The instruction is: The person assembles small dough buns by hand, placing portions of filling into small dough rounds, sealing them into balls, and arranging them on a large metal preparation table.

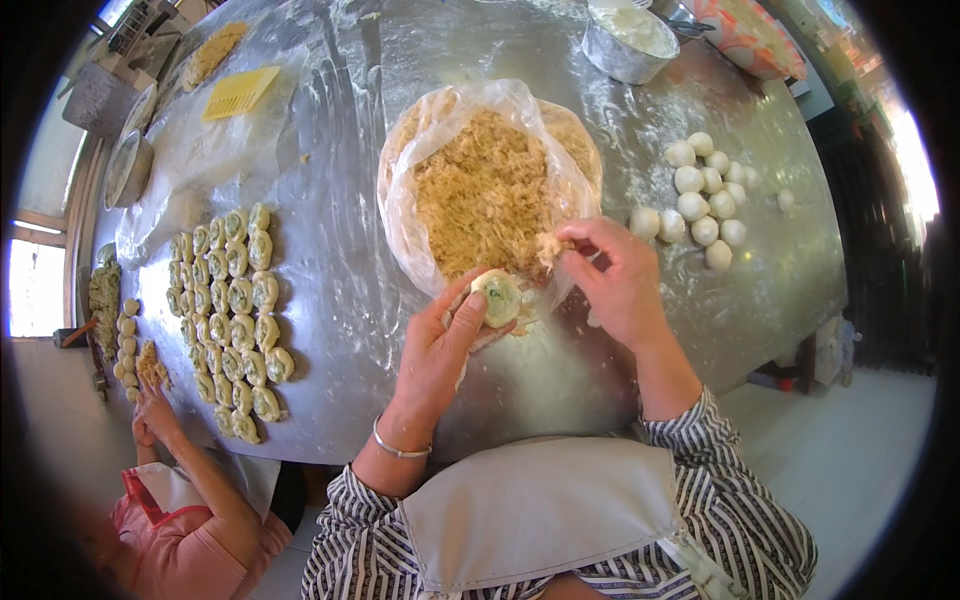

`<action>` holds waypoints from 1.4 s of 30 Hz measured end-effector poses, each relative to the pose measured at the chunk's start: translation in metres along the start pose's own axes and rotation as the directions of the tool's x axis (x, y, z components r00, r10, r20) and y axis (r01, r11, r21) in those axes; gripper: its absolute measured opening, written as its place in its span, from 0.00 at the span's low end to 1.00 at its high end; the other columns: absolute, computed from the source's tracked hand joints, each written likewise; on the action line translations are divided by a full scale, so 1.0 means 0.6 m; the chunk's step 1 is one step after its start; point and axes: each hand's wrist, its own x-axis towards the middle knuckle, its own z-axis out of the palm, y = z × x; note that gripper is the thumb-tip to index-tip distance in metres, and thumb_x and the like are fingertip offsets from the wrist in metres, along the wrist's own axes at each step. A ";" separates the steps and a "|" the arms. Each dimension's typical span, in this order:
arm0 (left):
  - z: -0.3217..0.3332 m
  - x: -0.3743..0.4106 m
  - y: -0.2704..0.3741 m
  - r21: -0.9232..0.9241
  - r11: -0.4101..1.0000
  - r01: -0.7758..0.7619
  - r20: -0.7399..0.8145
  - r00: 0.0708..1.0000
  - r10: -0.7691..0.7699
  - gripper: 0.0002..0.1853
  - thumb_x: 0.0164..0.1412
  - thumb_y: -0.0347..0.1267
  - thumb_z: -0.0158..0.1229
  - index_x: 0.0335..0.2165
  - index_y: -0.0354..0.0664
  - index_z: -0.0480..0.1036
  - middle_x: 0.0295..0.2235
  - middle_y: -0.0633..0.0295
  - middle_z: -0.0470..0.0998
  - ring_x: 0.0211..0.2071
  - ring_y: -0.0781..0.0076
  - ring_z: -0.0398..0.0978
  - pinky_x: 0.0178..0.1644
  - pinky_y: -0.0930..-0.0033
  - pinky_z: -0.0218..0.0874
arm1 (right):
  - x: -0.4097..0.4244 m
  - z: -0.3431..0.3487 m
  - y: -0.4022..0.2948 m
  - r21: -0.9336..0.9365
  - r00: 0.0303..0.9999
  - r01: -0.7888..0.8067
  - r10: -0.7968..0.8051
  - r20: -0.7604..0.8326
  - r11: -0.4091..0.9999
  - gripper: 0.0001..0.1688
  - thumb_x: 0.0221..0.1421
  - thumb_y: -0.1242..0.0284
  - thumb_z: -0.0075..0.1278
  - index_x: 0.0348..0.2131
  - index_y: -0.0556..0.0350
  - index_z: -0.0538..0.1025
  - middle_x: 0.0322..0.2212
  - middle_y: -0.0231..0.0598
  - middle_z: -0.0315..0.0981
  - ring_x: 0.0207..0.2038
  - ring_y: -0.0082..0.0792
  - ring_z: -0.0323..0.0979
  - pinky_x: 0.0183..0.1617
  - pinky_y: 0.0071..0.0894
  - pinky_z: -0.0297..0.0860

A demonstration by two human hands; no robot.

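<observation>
Between the thumb and fingers of my left hand (442,330) rests a flattened round of pale dough (497,297) with a green patch in its middle. My right hand (619,281) pinches a small clump of shredded filling (551,249) above the near right rim of a plastic-lined container. That container's clear plastic bag (409,176) is folded outward over the rim. Brownish shredded filling (480,191) fills it. The left hand is just in front of the near rim, with the dough's face turned upward.
Rows of shaped dough pieces (241,330) lie left on the metal table (337,187). Dough balls (705,206) sit right. A metal flour tub (630,45), yellow scraper (240,93) and metal bowl (129,171) stand farther out. A co-worker's hands (156,420) touch filling at far left.
</observation>
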 end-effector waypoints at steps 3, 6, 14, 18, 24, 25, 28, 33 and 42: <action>0.007 0.005 -0.001 0.012 1.000 -0.010 0.035 0.999 0.009 0.26 0.75 0.33 0.46 0.62 0.24 0.60 0.55 0.48 0.73 0.53 0.58 0.76 0.57 0.61 0.71 | -0.007 -0.002 0.011 0.181 0.999 -0.016 0.022 -0.031 0.983 0.12 0.54 0.81 0.60 0.40 0.57 0.80 0.34 0.40 0.79 0.33 0.30 0.78 0.39 0.28 0.74; 0.014 0.015 -0.009 -0.024 1.000 0.005 0.075 0.997 -0.003 0.27 0.75 0.33 0.47 0.63 0.24 0.58 0.54 0.48 0.73 0.53 0.59 0.76 0.57 0.60 0.71 | -0.025 0.001 0.000 0.198 0.997 -0.074 0.073 0.012 0.977 0.12 0.54 0.82 0.59 0.40 0.57 0.81 0.33 0.39 0.79 0.32 0.29 0.76 0.38 0.27 0.73; 0.054 -0.007 -0.020 -0.012 0.995 -0.102 0.079 0.992 0.102 0.28 0.71 0.32 0.55 0.61 0.27 0.61 0.51 0.52 0.75 0.49 0.69 0.77 0.54 0.66 0.73 | -0.066 0.003 -0.055 0.058 0.994 0.106 -0.107 0.019 0.993 0.12 0.53 0.85 0.58 0.37 0.55 0.83 0.31 0.35 0.79 0.29 0.25 0.74 0.35 0.26 0.72; 0.048 -0.017 -0.016 -0.049 0.992 -0.119 0.048 0.991 0.121 0.27 0.70 0.32 0.56 0.61 0.27 0.62 0.50 0.52 0.76 0.48 0.67 0.78 0.53 0.64 0.74 | -0.081 -0.004 -0.071 0.041 0.984 0.175 -0.176 0.031 0.984 0.16 0.53 0.84 0.56 0.43 0.55 0.81 0.36 0.41 0.80 0.34 0.36 0.79 0.39 0.29 0.75; 0.027 -0.050 0.013 -0.289 0.956 0.042 0.123 0.992 -0.006 0.22 0.69 0.29 0.54 0.57 0.27 0.66 0.51 0.46 0.76 0.50 0.54 0.78 0.53 0.59 0.73 | -0.092 -0.029 -0.068 0.089 0.973 0.195 -0.204 0.105 0.977 0.36 0.48 0.72 0.63 0.57 0.57 0.72 0.52 0.49 0.73 0.55 0.45 0.73 0.56 0.39 0.71; 0.028 -0.055 0.014 -0.311 0.947 0.073 0.160 0.987 -0.024 0.22 0.70 0.29 0.53 0.57 0.27 0.66 0.51 0.46 0.76 0.50 0.54 0.78 0.53 0.60 0.73 | -0.092 -0.023 -0.072 0.050 0.963 0.227 -0.232 0.136 0.973 0.40 0.46 0.69 0.65 0.59 0.57 0.70 0.55 0.50 0.71 0.58 0.46 0.70 0.59 0.42 0.68; 0.049 -0.076 0.018 -0.107 0.993 -0.054 0.162 0.984 0.071 0.21 0.70 0.29 0.52 0.57 0.28 0.67 0.50 0.49 0.76 0.50 0.60 0.77 0.54 0.62 0.71 | -0.089 -0.001 -0.059 0.002 0.928 0.340 -0.336 0.161 0.940 0.50 0.42 0.63 0.69 0.62 0.56 0.66 0.59 0.53 0.65 0.63 0.52 0.63 0.65 0.48 0.61; 0.031 -0.077 -0.020 -0.095 0.988 -0.119 0.174 0.976 0.134 0.21 0.67 0.24 0.51 0.56 0.27 0.68 0.49 0.52 0.76 0.50 0.65 0.76 0.53 0.65 0.69 | -0.081 0.033 -0.051 -0.106 0.860 0.495 -0.469 0.199 0.862 0.50 0.41 0.58 0.71 0.61 0.48 0.68 0.64 0.44 0.61 0.68 0.52 0.55 0.68 0.52 0.56; 0.065 -0.071 -0.012 -0.362 0.930 -0.063 0.060 0.994 0.091 0.19 0.69 0.29 0.51 0.55 0.31 0.68 0.49 0.56 0.77 0.47 0.68 0.78 0.50 0.66 0.71 | -0.093 0.063 -0.037 -0.080 0.889 0.454 -0.457 -0.023 0.888 0.30 0.48 0.63 0.65 0.50 0.49 0.75 0.55 0.43 0.70 0.60 0.49 0.66 0.61 0.51 0.64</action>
